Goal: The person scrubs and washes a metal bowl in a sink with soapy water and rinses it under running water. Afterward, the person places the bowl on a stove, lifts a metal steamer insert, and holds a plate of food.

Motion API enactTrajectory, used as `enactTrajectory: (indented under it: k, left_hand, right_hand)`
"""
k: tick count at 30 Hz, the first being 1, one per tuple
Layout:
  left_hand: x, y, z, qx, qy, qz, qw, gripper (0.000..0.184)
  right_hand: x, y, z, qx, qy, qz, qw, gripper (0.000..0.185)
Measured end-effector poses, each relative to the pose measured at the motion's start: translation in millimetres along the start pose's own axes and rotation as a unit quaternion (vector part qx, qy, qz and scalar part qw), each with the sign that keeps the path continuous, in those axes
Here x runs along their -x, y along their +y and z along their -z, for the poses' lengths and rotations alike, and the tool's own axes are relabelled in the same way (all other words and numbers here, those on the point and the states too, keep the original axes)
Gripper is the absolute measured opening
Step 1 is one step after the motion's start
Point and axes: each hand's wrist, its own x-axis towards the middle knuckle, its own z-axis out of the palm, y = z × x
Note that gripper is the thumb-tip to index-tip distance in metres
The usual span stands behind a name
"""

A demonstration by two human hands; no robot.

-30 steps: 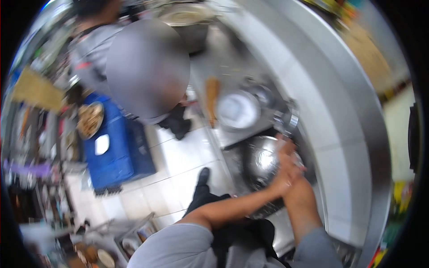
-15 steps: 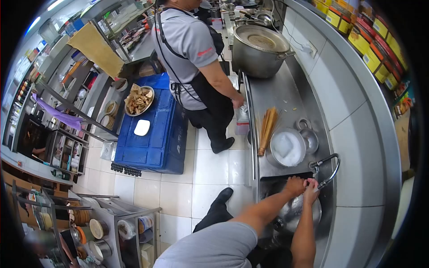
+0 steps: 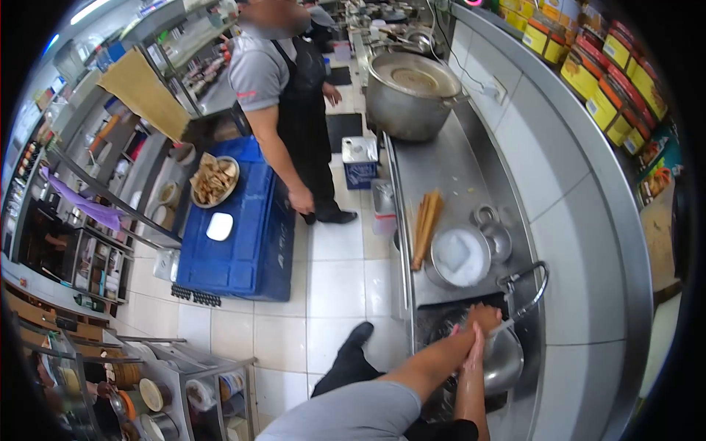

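Both of my hands are at the tap (image 3: 543, 283), over the sink (image 3: 430, 312), with water running beside them. My left hand (image 3: 485, 317) bends downward under the stream, its fingers mostly hidden. Around my left wrist is my right hand (image 3: 474, 345), closed on it, and its forearm looks wet. Beneath them in the sink rests a metal bowl (image 3: 507, 364), partly covered by my arms. A pot of white suds (image 3: 471, 261) stands on the counter just beyond the sink. Left of that pot lies a bamboo brush (image 3: 426, 228), a bundle of thin sticks.
A large lidded stockpot (image 3: 408, 110) stands farther along the steel counter (image 3: 460, 169). Small metal bowls (image 3: 499, 241) sit beside the suds pot. To the left, a person (image 3: 294, 110) stands by a blue chest (image 3: 250, 250). Yellow-labelled tubs (image 3: 581, 70) line the right ledge.
My right hand has shifted from beside my left hand to around its wrist. The other person has turned and moved left, uncovering a blue-and-white tin on the floor. My view has shifted slightly.
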Motion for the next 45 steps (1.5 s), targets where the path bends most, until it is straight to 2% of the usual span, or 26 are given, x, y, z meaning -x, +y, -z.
enactTrajectory:
  k: [3,5,8,9,10,11,12,13,14,16,18,23,24,26,27,30,32,33,34,35,37,39,41,42,43,45]
  left_hand:
    - [-9.2,-2.9,-3.4,0.018,-0.086,-0.011,0.996,0.046]
    - [-13.5,-9.6,1.2,0.036,-0.114,-0.026,0.993,0.049]
    - [-14.1,-24.4,12.3,0.074,-0.153,-0.028,0.985,0.054]
    - [-11.9,-24.8,18.0,0.063,-0.125,0.013,0.99,0.06]
    - [-7.3,-28.6,24.1,0.061,-0.126,0.013,0.99,0.06]
    - [-0.8,-31.8,35.4,0.081,-0.127,0.001,0.989,0.06]
    - [1.4,-34.1,44.8,0.101,-0.124,-0.011,0.987,0.06]
    - [1.9,-37.9,47.4,0.101,-0.117,-0.009,0.988,0.06]
    - [2.4,-44.3,43.5,0.091,-0.107,-0.023,0.99,0.061]
    - [7.3,-50.1,28.8,0.072,-0.092,-0.036,0.992,0.063]
    - [1.6,-57.8,25.0,0.069,-0.055,-0.005,0.996,0.06]
    - [35.8,-30.2,43.1,0.109,0.032,-0.017,0.993,0.033]
    - [45.9,-27.6,36.9,0.109,0.032,-0.011,0.993,0.033]
    - [82.5,-19.5,14.1,0.122,0.181,-0.113,0.969,0.045]
    - [105.2,-18.1,8.1,0.087,0.163,-0.157,0.97,0.055]
    - [127.7,-39.9,9.2,0.038,0.175,-0.198,0.964,0.049]
    - [79.5,-92.0,-34.2,0.075,0.21,-0.084,0.971,0.048]
    - [52.8,-125.6,-90.8,-0.212,0.102,-0.005,0.972,0.047]
    - [52.6,-106.8,-66.0,0.126,0.155,0.111,0.974,0.047]
    - [55.5,-90.2,-43.8,0.126,0.15,0.04,0.98,0.048]
    - [75.1,-35.0,-12.9,0.088,0.1,0.005,0.991,0.054]
    - [88.6,-7.6,-5.0,0.05,0.101,-0.034,0.993,0.055]
    - [78.3,-21.1,-3.9,0.029,0.11,-0.053,0.992,0.054]
    - [54.5,-45.2,-14.4,0.113,0.066,-0.005,0.991,0.054]
    - [39.1,-57.9,-20.2,0.195,0.021,0.045,0.98,0.053]
    - [31.1,-48.2,-4.0,0.189,-0.023,0.094,0.977,0.053]
  right_hand:
    - [-17.5,-40.3,6.1,0.005,-0.05,-0.072,0.996,0.044]
    - [10.5,-43.4,-22.0,0.1,-0.146,0.051,0.983,0.039]
    - [12.8,-64.9,-13.5,0.074,-0.167,0.066,0.981,0.033]
    - [18.0,-64.9,-22.0,0.129,-0.092,0.056,0.986,0.023]
    - [12.4,-59.9,-13.5,0.127,-0.093,0.055,0.986,0.023]
    - [-1.9,-50.8,2.8,0.331,-0.054,0.16,0.928,0.018]
    - [-25.5,-43.1,23.1,0.519,-0.016,0.257,0.815,0.014]
    - [-74.5,-45.4,65.1,0.68,0.057,0.406,0.608,0.008]
    - [-61.6,-44.1,54.7,0.681,0.05,0.41,0.605,0.008]
    - [-0.7,-38.7,30.1,0.666,0.046,0.58,0.467,0.014]
    - [20.3,-43.0,14.8,0.71,0.12,0.63,0.291,0.028]
    - [7.0,-76.7,13.2,0.817,0.173,0.462,0.3,0.04]
    - [7.1,-79.0,5.7,0.819,0.168,0.459,0.3,0.04]
    - [11.6,-83.1,-4.5,0.829,0.224,0.379,0.347,0.047]
    - [10.6,-90.3,-4.6,0.825,0.255,0.353,0.362,0.053]
    - [-14.4,-111.5,24.6,0.787,0.233,0.394,0.414,0.055]
    - [-15.8,-116.2,28.4,0.79,0.184,0.363,0.459,0.063]
    - [-6.3,-111.8,21.5,0.788,0.184,0.341,0.478,0.067]
    - [2.6,-108.9,14.5,0.783,0.197,0.31,0.502,0.071]
    - [5.7,-108.5,12.4,0.772,0.2,0.292,0.527,0.074]
    - [-8.8,-119.5,16.4,0.774,0.213,0.24,0.546,0.077]
    - [-41.5,-128.0,43.4,0.728,0.131,0.287,0.609,0.083]
    - [-10.9,-118.4,25.6,0.77,0.151,0.28,0.553,0.08]
    - [-5.0,-113.6,21.5,0.792,0.139,0.29,0.519,0.08]
    - [4.0,-106.8,11.1,0.797,0.156,0.261,0.521,0.08]
    - [17.8,-92.7,-12.0,0.791,0.188,0.242,0.53,0.081]
